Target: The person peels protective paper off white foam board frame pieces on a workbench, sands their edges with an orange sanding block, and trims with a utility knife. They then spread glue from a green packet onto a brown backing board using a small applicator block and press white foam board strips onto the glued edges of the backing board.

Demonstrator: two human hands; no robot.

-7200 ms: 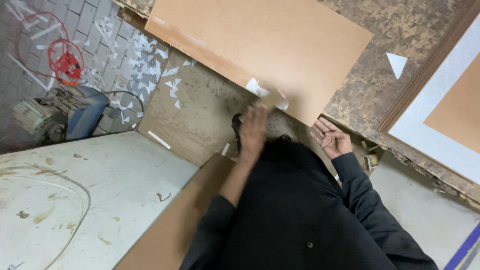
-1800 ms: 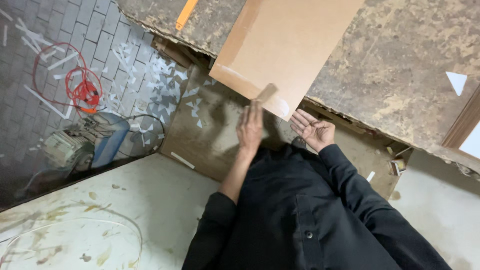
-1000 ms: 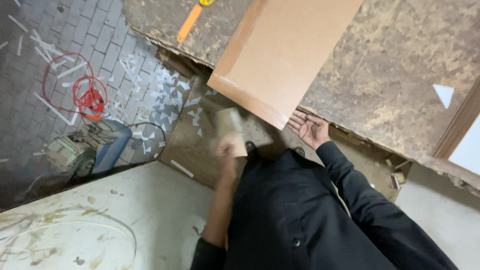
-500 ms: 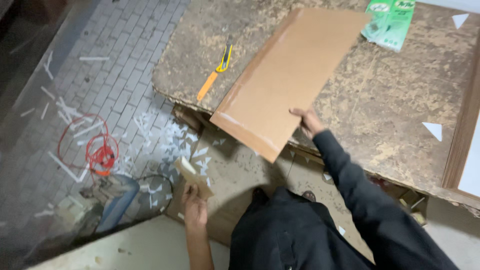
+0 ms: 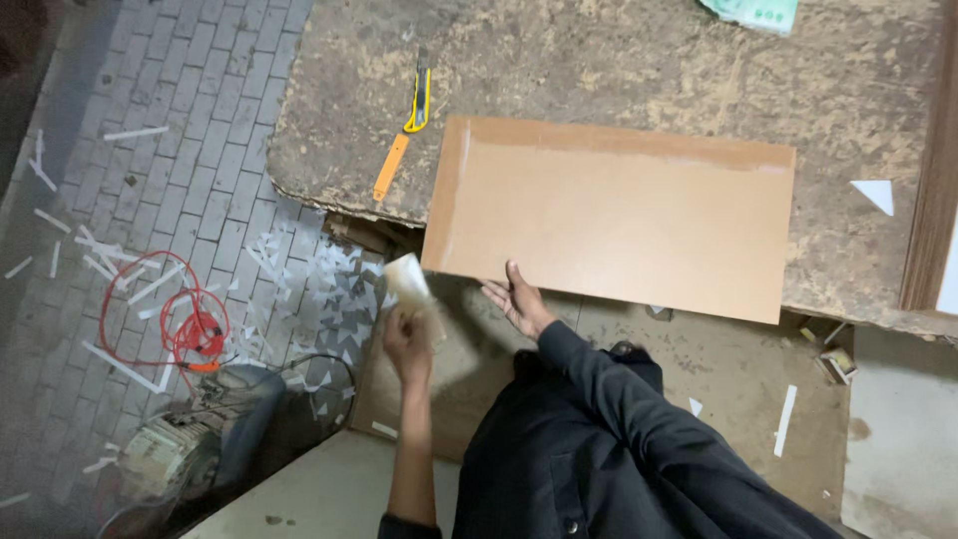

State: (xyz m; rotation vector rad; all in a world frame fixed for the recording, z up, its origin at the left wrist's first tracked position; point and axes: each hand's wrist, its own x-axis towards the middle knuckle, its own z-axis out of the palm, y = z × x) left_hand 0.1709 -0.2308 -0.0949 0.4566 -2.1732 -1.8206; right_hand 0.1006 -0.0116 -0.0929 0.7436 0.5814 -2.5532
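Two hands are at work on one brown board [image 5: 614, 215], which lies flat on the rough worktop [image 5: 639, 60] with its near edge jutting a little past the worktop's front. The right hand [image 5: 514, 299] sits just under that overhanging edge, palm up and fingers spread apart, touching or nearly touching the board's underside; it grips nothing that shows. Left of it and lower, well clear of the board, the left hand [image 5: 407, 334] is closed around a small pale block [image 5: 407, 279], blurred, perhaps a rubbing or sanding pad. Beyond the left hand, on the worktop just past the board's far left corner, lies a yellow and orange knife [image 5: 404, 140], untouched. Further left of that hand the paved floor [image 5: 150, 120] is strewn with white offcuts [image 5: 299, 279], with a red cable [image 5: 175, 334] and a small motor-like machine [image 5: 165, 454] nearby. Judging by this, the board is laid out and steadied, and the block has not yet met its surface or edge; whatever working of the board it is meant for looks still ahead.
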